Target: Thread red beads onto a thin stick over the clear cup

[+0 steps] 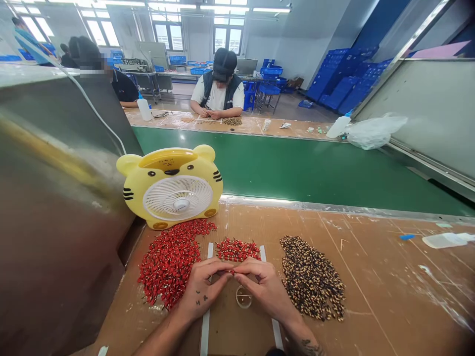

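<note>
My left hand (208, 284) and my right hand (261, 282) meet fingertip to fingertip over the brown work surface. Between them they pinch a small red piece (232, 272), mostly covered by the fingers. Just beyond the hands lies a small group of red pieces (237, 249) between two white tape strips. A large pile of red pieces (170, 262) is left of my left hand. To the right of my right hand spreads a pile of black and tan pieces (311, 279). A small round clear dish (244, 297) sits beneath the hands, partly hidden by the right one.
A yellow tiger-faced fan (178, 190) stands behind the red pile. Beyond it runs a green belt (297, 170), with a person (222, 91) seated across it. A metal cabinet (55, 198) borders the left. At the right lies a white bottle (445, 240).
</note>
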The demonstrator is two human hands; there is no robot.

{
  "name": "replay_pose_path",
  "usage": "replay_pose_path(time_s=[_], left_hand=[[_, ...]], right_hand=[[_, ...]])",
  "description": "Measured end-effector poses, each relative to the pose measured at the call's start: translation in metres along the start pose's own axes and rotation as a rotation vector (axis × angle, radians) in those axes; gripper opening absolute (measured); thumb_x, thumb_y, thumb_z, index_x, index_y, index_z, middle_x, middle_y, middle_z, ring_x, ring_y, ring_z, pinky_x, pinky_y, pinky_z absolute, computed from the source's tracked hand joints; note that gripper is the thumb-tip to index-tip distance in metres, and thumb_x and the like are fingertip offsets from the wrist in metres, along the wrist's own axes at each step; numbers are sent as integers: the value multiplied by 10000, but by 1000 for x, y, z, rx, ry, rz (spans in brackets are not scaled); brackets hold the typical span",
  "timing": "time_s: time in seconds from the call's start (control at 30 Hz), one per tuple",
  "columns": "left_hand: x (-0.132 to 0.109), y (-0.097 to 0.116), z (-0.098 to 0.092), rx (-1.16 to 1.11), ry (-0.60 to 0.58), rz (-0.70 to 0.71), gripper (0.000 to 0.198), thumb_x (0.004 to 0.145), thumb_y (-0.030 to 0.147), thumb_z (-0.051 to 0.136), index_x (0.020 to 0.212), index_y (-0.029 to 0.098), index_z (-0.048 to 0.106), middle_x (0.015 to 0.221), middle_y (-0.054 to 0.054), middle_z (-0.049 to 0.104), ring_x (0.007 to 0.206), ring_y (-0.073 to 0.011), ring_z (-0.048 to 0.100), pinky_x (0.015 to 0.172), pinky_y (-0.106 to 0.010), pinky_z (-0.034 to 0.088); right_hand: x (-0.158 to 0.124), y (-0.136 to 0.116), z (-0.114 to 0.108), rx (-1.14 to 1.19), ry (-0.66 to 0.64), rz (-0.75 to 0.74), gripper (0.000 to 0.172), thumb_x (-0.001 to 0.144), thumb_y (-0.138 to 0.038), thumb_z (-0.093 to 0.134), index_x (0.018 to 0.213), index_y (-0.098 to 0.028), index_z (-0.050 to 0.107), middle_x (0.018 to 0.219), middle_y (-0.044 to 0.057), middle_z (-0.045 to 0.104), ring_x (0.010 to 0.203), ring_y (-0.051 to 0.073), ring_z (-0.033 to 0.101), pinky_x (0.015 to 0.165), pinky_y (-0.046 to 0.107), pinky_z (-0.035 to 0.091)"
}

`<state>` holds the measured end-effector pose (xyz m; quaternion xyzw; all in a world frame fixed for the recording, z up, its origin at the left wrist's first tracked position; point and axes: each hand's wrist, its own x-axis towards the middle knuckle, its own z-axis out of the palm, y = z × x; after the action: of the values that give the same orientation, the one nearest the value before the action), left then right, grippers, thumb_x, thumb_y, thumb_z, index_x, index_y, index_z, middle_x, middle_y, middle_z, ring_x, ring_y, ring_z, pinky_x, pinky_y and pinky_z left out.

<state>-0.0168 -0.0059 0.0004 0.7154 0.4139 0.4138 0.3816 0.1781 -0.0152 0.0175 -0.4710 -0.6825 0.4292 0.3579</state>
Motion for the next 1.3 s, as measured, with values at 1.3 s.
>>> replay_pose_path(time_s=[1.3], left_hand=[[61, -8, -60, 1025, -405, -248, 213, 823, 100, 517, 789, 160, 718, 846, -157, 732, 870, -292, 688, 756, -342, 467]], right_hand=[[-15, 13, -31, -182, 41, -193, 153, 940, -229, 565, 860, -208, 694, 854, 36, 704, 834, 191, 638, 800, 322, 482]])
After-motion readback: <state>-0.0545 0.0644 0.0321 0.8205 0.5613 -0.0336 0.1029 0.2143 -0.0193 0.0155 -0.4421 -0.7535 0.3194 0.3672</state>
